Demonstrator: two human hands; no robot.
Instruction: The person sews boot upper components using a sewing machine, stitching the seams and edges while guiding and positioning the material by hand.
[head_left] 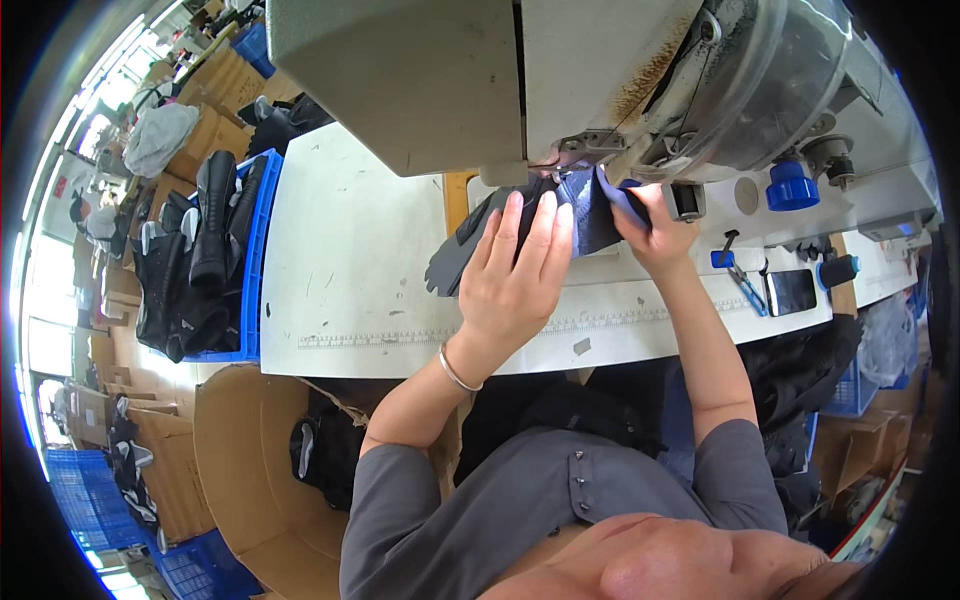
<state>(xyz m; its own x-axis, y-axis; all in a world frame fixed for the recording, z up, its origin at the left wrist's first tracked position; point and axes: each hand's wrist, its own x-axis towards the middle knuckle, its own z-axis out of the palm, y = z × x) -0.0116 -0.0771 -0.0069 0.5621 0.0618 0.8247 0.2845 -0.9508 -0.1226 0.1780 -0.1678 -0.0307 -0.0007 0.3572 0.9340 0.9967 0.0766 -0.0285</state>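
Observation:
A dark grey piece of fabric (461,254) with a blue-violet part lies under the needle area of a sewing machine (420,90); its left end has a jagged edge. My left hand (515,265) rests flat on top of it, fingers stretched toward the needle. On the other side, my right hand (662,232) pinches the raised blue-violet edge (620,198) of the piece between thumb and fingers. Fabric and machine parts hide the exact stitching spot.
A blue crate (262,250) of black sewn pieces stands left of the white table (330,270). Snips (745,285), a phone (792,292) and a thread spool (838,270) lie at the right. A cardboard box (235,440) stands below the table's left front.

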